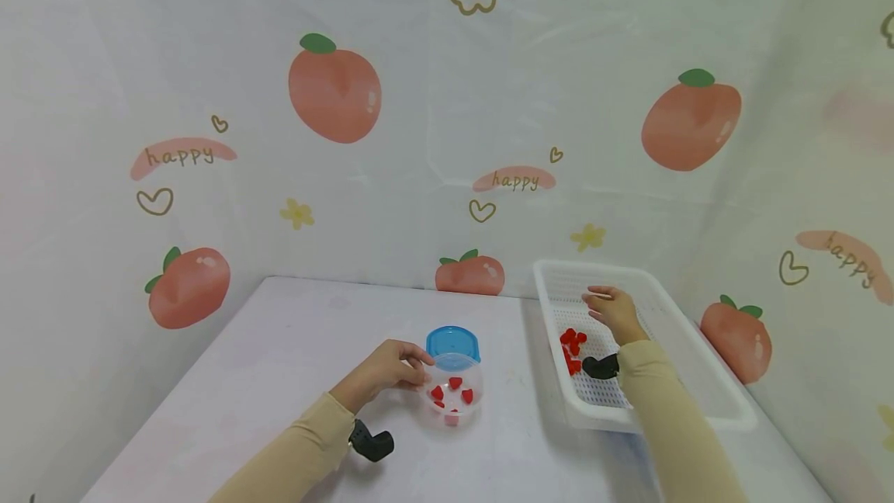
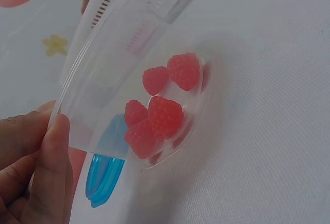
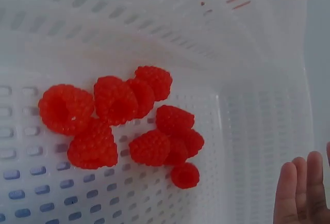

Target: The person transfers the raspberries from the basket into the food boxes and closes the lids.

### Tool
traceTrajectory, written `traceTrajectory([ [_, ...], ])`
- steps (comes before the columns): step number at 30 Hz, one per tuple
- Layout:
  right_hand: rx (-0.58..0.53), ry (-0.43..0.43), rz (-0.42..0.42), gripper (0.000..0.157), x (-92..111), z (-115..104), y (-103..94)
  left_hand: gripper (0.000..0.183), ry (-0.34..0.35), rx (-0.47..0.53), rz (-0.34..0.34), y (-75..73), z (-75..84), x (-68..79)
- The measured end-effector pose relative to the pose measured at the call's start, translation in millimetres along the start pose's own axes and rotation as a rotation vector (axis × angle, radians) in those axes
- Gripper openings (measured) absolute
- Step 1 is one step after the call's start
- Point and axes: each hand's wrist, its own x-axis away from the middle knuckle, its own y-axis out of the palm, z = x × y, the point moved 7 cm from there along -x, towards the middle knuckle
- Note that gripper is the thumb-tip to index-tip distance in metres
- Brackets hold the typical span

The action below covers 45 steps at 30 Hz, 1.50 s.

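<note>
So we're pinching the clear cup with our left hand, probably just steadying it on the tabletop, while our relaxed, empty right hand is hovering over the basket near its raspberries.

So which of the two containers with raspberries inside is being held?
The small clear container, its rim pinched by the left hand. The large white basket is not gripped; the right hand is over its inside.
</note>
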Motion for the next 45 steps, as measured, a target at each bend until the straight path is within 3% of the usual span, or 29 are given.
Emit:
traceTrajectory([
  [16,0.319,0.168,-0.155,0.048,0.4,32.1,0.8,0.024,0.001,0.019,-0.004,1.4,0.3,0.4],
  [25,0.399,0.257,-0.231,0.049,2.0,42.9,5.3,0.024,-0.002,0.025,-0.002,1.6,0.3,1.2],
  [37,0.48,0.253,-0.297,0.046,8.7,41.5,10.0,0.025,0.004,0.021,0.0,1.1,2.3,3.2],
  [45,0.588,0.264,-0.294,0.023,6.5,45.6,10.4,0.026,0.003,0.022,0.001,0.2,1.3,2.2],
])
